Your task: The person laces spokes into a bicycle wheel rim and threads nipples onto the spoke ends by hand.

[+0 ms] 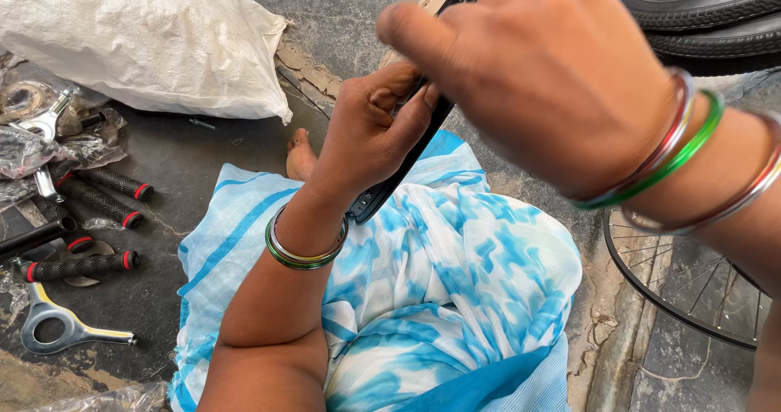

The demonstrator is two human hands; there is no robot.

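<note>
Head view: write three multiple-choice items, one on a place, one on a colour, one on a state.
1. Where do the black handlebar grips lie?
A. on the floor beside the left arm
B. on the lap
C. on the white sack

2. What colour are the grips' end rings?
A. yellow
B. red
C. blue

3. How is the left hand?
A. open and flat
B. resting on the floor
C. closed on the black curved strip

Answers: 1 A, they lie on the dark floor; 2 B, red bands show; 3 C, fingers wrap it.

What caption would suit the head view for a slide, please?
Left hand grips a black curved strip, right hand above it, handlebar grips on the floor.
</note>
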